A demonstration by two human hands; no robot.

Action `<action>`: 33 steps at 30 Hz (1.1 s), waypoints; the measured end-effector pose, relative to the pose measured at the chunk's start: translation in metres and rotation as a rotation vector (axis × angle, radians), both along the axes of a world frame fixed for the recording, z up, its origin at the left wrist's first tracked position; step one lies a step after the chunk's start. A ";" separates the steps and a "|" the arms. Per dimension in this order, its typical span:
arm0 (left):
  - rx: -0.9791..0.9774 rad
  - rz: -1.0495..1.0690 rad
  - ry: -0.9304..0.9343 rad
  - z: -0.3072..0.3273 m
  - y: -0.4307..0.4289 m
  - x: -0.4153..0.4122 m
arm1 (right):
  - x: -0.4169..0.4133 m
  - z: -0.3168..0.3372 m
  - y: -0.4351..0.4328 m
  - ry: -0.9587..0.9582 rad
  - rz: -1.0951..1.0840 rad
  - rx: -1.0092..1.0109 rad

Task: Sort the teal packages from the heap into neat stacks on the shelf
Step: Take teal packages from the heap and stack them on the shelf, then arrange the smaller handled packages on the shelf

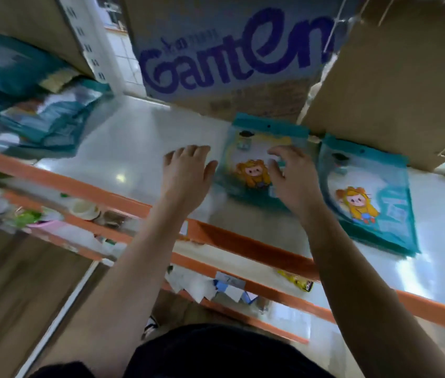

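Two stacks of teal packages with a cartoon figure lie flat on the white shelf (134, 148). The middle stack (254, 159) sits between my hands; the right stack (365, 197) lies beside it. A loose heap of teal packages (33, 105) is piled at the far left of the shelf. My left hand (185, 173) hovers flat with straight fingers just left of the middle stack. My right hand (289, 175) is over that stack's right side, fingers loosely curved, touching its top package. The image is motion-blurred.
A cardboard box with purple lettering (229, 50) stands at the back of the shelf, another brown box (395, 77) to its right. The shelf has an orange front rail (243, 246); lower shelves below hold small mixed goods.
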State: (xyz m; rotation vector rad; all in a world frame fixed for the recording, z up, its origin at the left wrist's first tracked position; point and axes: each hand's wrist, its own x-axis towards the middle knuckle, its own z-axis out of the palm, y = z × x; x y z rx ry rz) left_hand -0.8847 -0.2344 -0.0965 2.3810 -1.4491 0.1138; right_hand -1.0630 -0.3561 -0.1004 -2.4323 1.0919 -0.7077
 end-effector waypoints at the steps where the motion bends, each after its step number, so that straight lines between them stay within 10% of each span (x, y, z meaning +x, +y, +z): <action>1: -0.006 0.037 -0.009 -0.001 0.014 0.016 | 0.021 0.000 0.009 -0.002 0.036 0.002; 33: -0.152 0.365 -0.120 0.037 0.279 0.548 | 0.614 0.063 0.202 -0.326 0.389 -0.074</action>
